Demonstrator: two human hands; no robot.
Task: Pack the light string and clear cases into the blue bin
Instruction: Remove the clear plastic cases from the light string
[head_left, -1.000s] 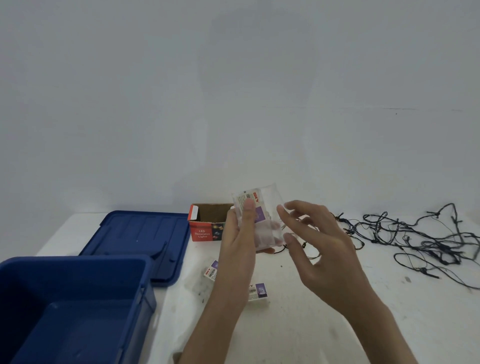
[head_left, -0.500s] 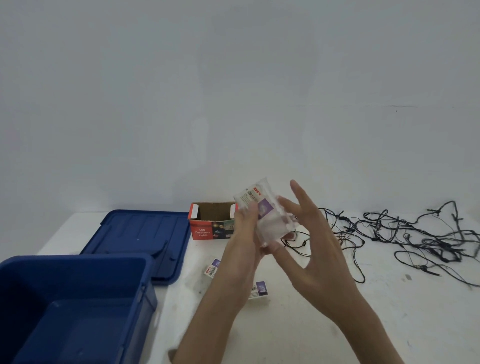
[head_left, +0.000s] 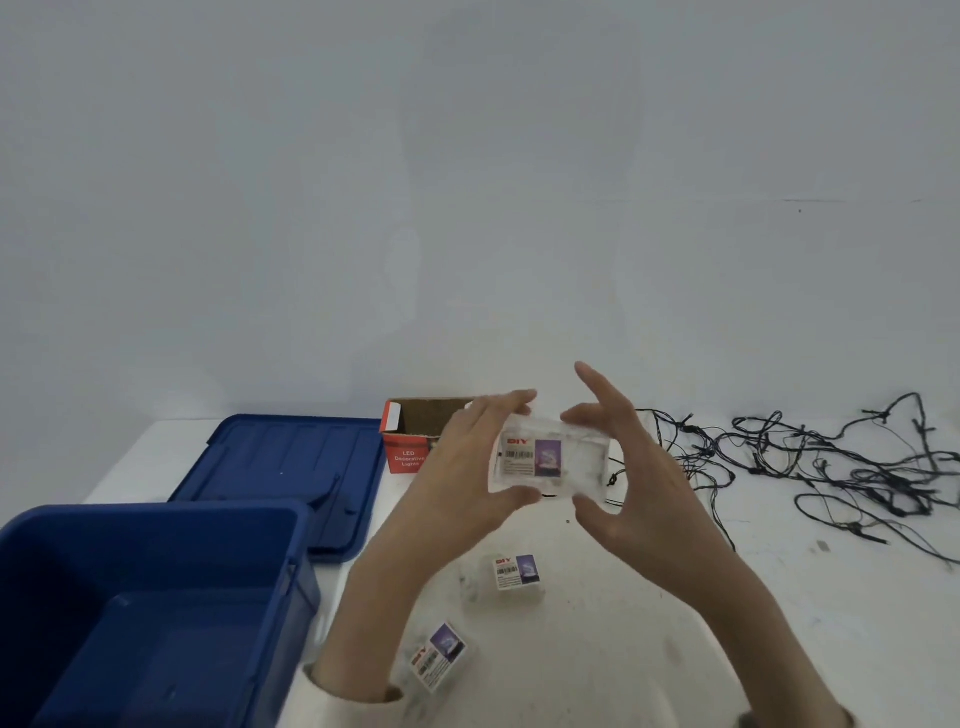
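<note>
A clear case (head_left: 550, 460) with a DIY label is held level above the table between both hands. My left hand (head_left: 462, 478) grips its left end with fingers on top and thumb below. My right hand (head_left: 631, 467) pinches its right end, index finger raised. Two more clear cases lie on the table below: one (head_left: 514, 571) in the middle and one (head_left: 439, 654) nearer, beside my left forearm. The dark light string (head_left: 810, 462) lies tangled at the right. The blue bin (head_left: 156, 613) stands open at the lower left.
The bin's blue lid (head_left: 280, 467) lies flat behind the bin. An open red cardboard box (head_left: 410, 441) marked LED Decorative Lights stands at the back, against the plain wall. The white table (head_left: 779, 623) runs out to the right.
The case has turned from upright to level, label facing me. My right hand has closed onto its right end. The view has tipped down, so a third case shows near my left forearm.
</note>
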